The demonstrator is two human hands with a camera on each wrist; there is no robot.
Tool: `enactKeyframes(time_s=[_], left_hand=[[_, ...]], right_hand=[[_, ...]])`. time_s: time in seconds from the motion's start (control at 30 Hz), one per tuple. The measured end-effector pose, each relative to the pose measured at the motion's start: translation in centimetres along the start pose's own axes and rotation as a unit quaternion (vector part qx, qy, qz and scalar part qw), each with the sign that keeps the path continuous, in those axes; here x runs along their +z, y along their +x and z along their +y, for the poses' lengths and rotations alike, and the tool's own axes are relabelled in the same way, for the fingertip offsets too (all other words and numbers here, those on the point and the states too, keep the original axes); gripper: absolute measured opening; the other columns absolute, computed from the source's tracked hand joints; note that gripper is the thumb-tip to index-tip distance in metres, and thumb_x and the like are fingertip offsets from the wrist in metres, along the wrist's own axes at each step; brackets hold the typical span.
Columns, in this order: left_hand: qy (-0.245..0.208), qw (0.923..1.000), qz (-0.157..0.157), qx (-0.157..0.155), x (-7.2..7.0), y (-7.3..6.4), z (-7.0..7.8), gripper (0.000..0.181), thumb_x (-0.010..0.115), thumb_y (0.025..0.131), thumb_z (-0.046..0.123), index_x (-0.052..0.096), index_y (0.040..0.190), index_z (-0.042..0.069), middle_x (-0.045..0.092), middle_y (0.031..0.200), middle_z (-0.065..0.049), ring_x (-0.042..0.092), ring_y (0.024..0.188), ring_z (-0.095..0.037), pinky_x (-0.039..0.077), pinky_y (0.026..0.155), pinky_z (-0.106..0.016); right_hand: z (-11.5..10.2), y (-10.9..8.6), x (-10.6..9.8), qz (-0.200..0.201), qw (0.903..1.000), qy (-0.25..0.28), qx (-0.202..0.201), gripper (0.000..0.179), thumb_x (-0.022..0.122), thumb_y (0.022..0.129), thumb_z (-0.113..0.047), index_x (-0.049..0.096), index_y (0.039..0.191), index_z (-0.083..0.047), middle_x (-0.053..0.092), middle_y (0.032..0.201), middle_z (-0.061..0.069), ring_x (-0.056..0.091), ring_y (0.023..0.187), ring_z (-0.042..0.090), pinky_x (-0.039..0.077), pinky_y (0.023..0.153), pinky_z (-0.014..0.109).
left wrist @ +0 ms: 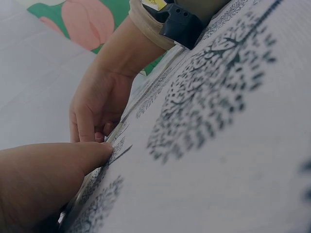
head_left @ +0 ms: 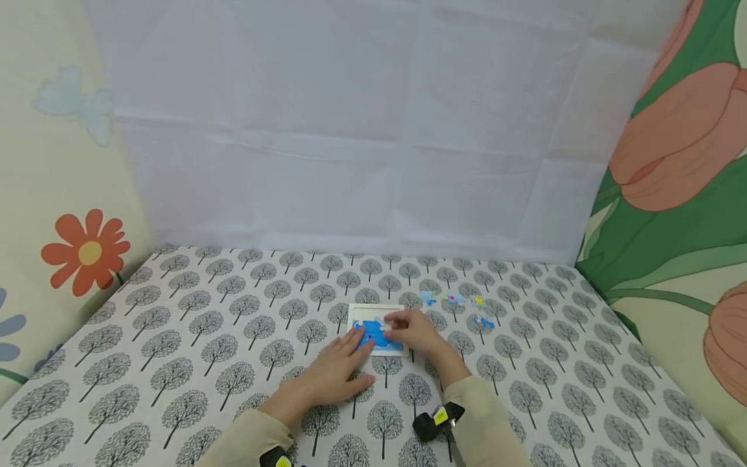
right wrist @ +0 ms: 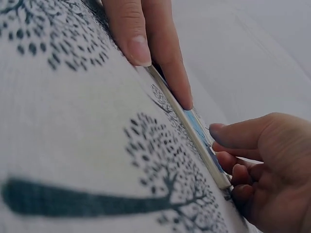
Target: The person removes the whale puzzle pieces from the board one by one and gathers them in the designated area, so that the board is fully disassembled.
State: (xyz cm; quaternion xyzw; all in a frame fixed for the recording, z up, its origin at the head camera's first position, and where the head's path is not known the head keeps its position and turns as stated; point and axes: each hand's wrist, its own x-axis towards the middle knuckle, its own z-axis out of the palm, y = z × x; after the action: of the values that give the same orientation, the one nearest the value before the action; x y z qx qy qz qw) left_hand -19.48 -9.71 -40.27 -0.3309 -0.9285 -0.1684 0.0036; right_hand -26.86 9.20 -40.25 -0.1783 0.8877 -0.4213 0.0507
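Observation:
A small white-rimmed frame lies flat on the patterned cloth, with blue jigsaw pieces filling its lower part. The left hand rests its straight fingertips on the left side of the blue pieces, its thumb out over the cloth. At the frame's right side, the right hand has thumb and forefinger bent together around a small pale puzzle piece, mostly covered by the fingers. In the right wrist view, the frame's thin edge runs between both hands, and the right fingers touch its far end.
Several loose puzzle pieces lie to the right behind the right hand, one piece nearer than the others. Tree-print cloth covers the table. A white sheet hangs behind; flowered panels stand at the sides.

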Motion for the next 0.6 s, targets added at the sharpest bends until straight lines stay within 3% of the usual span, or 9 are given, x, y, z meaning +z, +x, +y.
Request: enactKeyframes(time_s=[0.6], left_hand=[[0.0, 1.0, -0.001, 0.0, 0.35, 0.2, -0.29, 0.062, 0.044, 0.087, 0.04, 0.029, 0.134, 0.002, 0.012, 0.139, -0.021, 0.01, 0.126, -0.033, 0.013, 0.1, -0.047]], right_hand=[[-0.19, -0.17, 0.74, 0.032, 0.9988, -0.029, 0.023, 0.029, 0.066, 0.074, -0.016, 0.063, 0.103, -0.011, 0.052, 0.082, -0.002, 0.046, 0.072, 0.014, 0.04, 0.063, 0.028]])
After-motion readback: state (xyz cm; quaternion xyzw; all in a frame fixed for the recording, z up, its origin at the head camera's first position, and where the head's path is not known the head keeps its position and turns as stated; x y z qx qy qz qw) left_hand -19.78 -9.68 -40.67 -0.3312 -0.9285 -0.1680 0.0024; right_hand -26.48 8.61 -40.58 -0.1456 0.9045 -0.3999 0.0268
